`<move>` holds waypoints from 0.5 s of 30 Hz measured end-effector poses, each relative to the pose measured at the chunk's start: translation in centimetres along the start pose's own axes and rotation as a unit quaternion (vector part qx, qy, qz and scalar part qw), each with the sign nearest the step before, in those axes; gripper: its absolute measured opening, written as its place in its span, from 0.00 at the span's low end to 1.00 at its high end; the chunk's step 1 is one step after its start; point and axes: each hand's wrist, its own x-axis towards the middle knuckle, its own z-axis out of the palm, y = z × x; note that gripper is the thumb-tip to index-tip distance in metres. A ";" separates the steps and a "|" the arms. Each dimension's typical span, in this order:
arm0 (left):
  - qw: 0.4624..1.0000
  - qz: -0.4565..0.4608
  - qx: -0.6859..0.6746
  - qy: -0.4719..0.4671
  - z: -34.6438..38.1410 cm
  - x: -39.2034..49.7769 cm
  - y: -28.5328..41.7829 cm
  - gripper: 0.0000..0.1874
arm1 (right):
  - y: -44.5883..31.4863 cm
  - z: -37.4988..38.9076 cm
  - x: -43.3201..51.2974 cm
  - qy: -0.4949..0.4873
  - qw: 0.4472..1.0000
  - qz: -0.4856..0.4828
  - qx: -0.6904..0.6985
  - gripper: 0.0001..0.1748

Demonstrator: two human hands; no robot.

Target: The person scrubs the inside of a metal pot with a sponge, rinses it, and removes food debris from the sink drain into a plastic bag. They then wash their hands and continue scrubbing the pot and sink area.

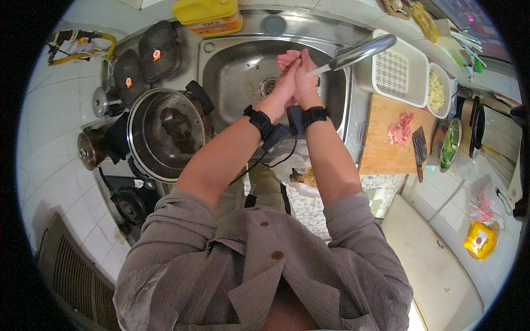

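Observation:
My left hand [282, 89] and my right hand [307, 80] press together over the stainless steel sink [232, 82]. A stream of water from the metal faucet [360, 51] runs onto the right hand. Neither hand shows an object in it, though the space between the palms is hidden. Both wrists wear black straps with small dark devices and cables. The sink drain [269, 86] lies just left of the hands.
A large steel pot [136, 136] stands left of the sink. At the right, a wooden cutting board [379, 140] bears sliced raw meat [401, 129] and a cleaver [419, 149]. Behind it are a white basket [420, 74] and a bowl of leafy greens [449, 151].

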 end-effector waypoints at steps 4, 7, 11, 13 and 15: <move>1.000 -0.020 -0.022 0.004 0.5 -1.2 0.3 0.29 | 0.3 -0.5 1.1 0.015 0.998 0.040 0.039 0.30; 0.999 -0.014 0.007 0.034 0.5 -1.6 0.0 0.28 | 0.8 -0.8 1.5 0.026 0.996 0.064 0.051 0.28; 0.998 0.058 0.030 0.000 0.4 -0.9 0.4 0.28 | 1.2 -1.1 1.8 0.003 0.997 0.043 0.070 0.24; 0.993 0.100 0.053 -0.024 0.7 -0.9 0.4 0.29 | 1.3 -1.5 2.2 -0.009 0.998 0.012 0.055 0.23; 0.983 0.159 0.075 -0.052 1.1 -1.2 0.5 0.30 | 1.1 -2.3 2.8 0.018 0.988 0.052 0.145 0.22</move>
